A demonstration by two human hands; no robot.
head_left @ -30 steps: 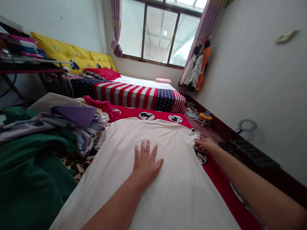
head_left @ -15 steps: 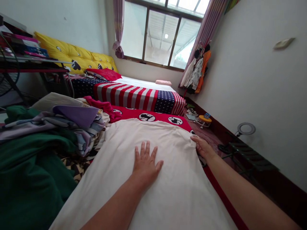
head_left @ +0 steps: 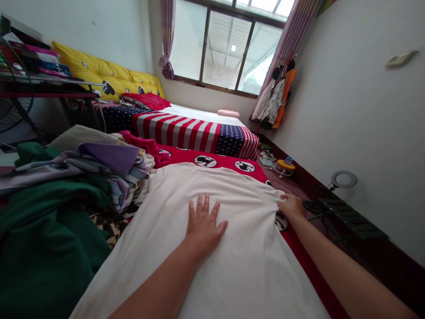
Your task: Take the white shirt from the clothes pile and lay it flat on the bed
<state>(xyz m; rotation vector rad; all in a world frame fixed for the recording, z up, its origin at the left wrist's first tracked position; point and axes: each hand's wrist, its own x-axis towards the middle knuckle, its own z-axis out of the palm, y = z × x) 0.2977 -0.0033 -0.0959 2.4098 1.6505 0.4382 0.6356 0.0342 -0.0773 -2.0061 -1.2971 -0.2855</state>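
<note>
A white garment (head_left: 239, 248), which looks like a T-shirt, is spread over a red cloth (head_left: 226, 161) with round black-and-white figures. My left hand (head_left: 205, 228) lies flat on the middle of the garment, fingers spread. At the garment's right edge my right hand (head_left: 291, 206) is closed on the fabric and pulls a corner outward. Creases run from that corner across the upper part of the garment. The nearest part of the garment runs out of view at the bottom.
To the left, a heap of clothes includes a green garment (head_left: 49, 239) and a purple piece (head_left: 113, 157). Behind is a bed with a striped, starred cover (head_left: 179, 130). At right are a yellow stool (head_left: 285, 165), a ring light (head_left: 344, 179) and a dark rack (head_left: 352, 217).
My right hand has moved outward to the right, stretching the garment's corner with it. The left hand stays flat in place. The view has shifted slightly.
</note>
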